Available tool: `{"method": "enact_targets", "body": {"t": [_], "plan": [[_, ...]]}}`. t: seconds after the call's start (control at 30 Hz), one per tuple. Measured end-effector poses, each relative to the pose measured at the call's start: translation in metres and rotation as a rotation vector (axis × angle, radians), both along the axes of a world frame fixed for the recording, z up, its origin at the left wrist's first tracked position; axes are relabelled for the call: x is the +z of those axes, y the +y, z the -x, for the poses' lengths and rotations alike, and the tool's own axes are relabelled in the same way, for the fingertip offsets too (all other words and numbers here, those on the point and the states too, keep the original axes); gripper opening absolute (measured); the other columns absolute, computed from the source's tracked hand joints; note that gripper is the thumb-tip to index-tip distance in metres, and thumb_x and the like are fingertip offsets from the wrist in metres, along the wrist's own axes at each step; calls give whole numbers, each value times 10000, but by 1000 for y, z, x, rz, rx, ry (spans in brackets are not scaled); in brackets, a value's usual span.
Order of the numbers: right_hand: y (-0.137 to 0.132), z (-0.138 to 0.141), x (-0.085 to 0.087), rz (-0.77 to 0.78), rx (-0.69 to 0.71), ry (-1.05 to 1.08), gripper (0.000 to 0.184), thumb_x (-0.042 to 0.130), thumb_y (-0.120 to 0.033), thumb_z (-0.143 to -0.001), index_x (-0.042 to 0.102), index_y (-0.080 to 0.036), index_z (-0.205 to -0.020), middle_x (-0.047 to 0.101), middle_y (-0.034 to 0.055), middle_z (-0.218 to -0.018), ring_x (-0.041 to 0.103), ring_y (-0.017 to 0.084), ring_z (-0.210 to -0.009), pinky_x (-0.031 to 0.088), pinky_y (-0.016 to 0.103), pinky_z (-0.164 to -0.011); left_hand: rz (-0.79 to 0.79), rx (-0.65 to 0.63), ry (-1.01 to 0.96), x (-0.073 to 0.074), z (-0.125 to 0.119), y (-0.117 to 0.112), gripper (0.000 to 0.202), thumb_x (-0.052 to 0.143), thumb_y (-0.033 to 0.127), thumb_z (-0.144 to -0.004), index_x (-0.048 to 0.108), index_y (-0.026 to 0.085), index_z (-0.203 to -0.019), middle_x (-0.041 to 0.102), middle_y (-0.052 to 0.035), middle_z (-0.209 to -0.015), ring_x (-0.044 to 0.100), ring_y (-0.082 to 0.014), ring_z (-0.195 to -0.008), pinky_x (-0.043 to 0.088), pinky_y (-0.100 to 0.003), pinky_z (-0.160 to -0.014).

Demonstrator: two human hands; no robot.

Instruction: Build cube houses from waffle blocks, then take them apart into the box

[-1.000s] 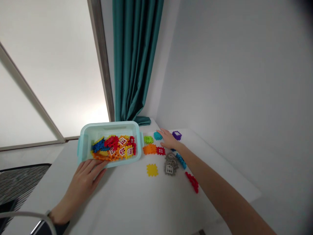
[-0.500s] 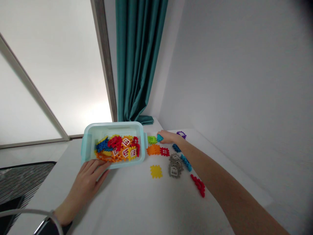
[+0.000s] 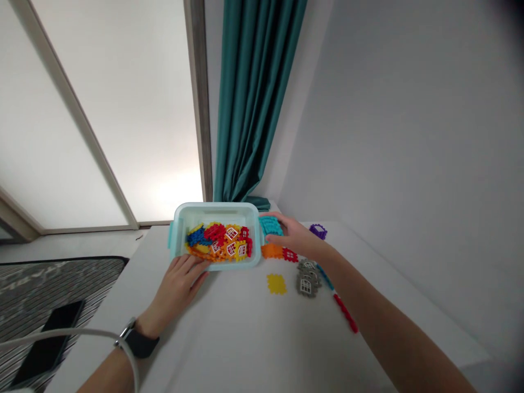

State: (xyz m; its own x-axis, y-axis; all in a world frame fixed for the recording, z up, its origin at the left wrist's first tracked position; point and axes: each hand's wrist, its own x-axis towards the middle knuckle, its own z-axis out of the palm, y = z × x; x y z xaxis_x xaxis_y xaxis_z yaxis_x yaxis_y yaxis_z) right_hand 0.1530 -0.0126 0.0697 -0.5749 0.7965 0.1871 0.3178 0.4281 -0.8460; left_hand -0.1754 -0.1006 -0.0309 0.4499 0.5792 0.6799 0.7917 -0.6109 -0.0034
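My left hand (image 3: 184, 281) rests at the near side of a pale aqua plastic bin (image 3: 216, 207), its fingers hooked over the rim. Inside lie several notched building tiles (image 3: 215, 233) in red, blue, orange and yellow, some with white window frames. To the bin's right, my right hand (image 3: 292, 234) grips a turquoise building tile (image 3: 270, 225) between thumb and fingers. Just below that tile sit an orange tile (image 3: 272, 251) and a red window tile (image 3: 290, 255). Whatever lies under the turquoise tile is hidden.
On the white table (image 3: 245, 327) lie a yellow tile (image 3: 277, 284), grey window tiles (image 3: 309, 278), a red row of tiles (image 3: 346, 314) and a purple piece (image 3: 318, 231). A white cable (image 3: 82, 331) crosses the lower left. A teal curtain (image 3: 257, 109) hangs behind.
The view has shifted, so the scene sits further right. My right hand has turned and shows more of the turquoise tile, which now covers the green tile's spot. My left hand stays at the bin.
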Motion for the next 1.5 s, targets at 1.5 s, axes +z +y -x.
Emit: {"method": "enact_targets", "body": {"t": [1.5], "plan": [[84, -169, -124, -181, -937, -819, 644, 605, -442, -894, 398, -266, -1478, 636, 154, -1239, 574, 331, -1157, 416, 428, -947, -87, 3, 19, -28, 17, 11, 570, 482, 270, -968, 358, 456, -1493, 682, -33, -1058, 655, -273, -914, 534, -471, -807]]}}
